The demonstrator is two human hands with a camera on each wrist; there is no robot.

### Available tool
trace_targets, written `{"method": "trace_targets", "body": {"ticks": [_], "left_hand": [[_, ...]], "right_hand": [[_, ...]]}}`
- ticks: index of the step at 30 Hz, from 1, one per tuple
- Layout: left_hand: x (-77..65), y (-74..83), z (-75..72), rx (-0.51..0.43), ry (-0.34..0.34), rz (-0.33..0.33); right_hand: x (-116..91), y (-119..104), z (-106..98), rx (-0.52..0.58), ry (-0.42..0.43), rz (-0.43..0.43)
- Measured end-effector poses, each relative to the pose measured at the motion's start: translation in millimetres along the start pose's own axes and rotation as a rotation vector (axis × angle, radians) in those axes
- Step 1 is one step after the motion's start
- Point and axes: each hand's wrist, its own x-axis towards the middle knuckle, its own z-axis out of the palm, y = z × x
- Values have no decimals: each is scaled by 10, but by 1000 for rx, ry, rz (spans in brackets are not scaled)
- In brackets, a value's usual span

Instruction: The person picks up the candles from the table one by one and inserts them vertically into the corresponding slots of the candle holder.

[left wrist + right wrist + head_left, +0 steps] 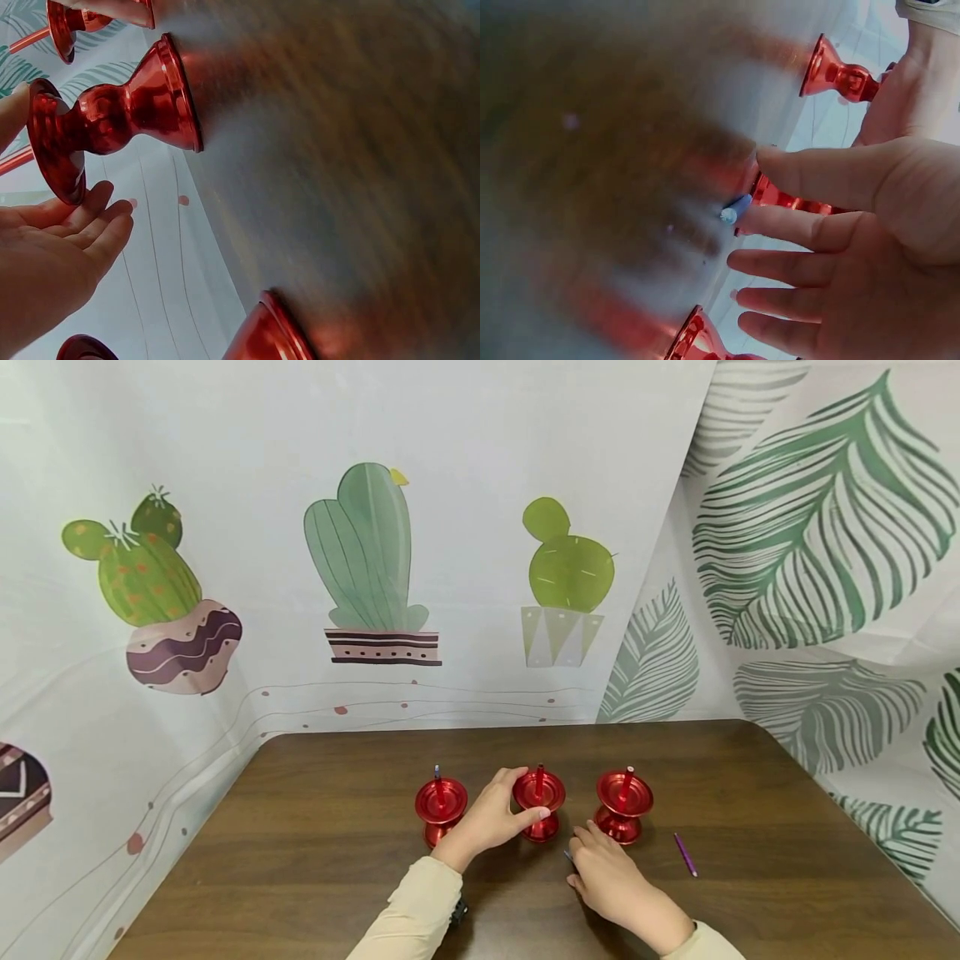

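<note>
Three shiny red candle holders stand in a row in the head view. My left hand (491,814) grips the dish rim of the middle holder (542,825), thumb at the near side and fingers at the left. In the left wrist view this holder (112,112) has a red stem rising from its dish. Right of it, my right hand (606,872) is low over the table with fingers nearly straight. A small blue stick (739,208) lies right at its index fingertip, the thumb apart from it. Near that hand stands the right holder (619,825).
The left holder (442,802) has a blue-tipped stick (437,772) upright in its middle. A purple stick (686,855) lies on the brown wooden table (300,860) at the right. Behind the table hangs a printed cloth (480,527) with cacti and leaves.
</note>
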Motion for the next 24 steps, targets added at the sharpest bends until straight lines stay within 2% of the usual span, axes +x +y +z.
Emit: {"method": "trace_targets", "body": {"ticks": [5, 12, 17, 21, 24], "left_hand": [[0, -1, 4, 1, -4, 0], [-3, -15, 9, -3, -5, -3], [-6, -16, 12, 6, -7, -11], [-4, -10, 13, 7, -7, -18], [-2, -14, 13, 5, -5, -20]], "right_hand": [[50, -10, 20, -11, 34, -48], [54, -18, 45, -45, -8, -69], [36, -25, 35, -61, -6, -79], [25, -34, -25, -32, 26, -99], [22, -38, -108, 17, 81, -119]]}}
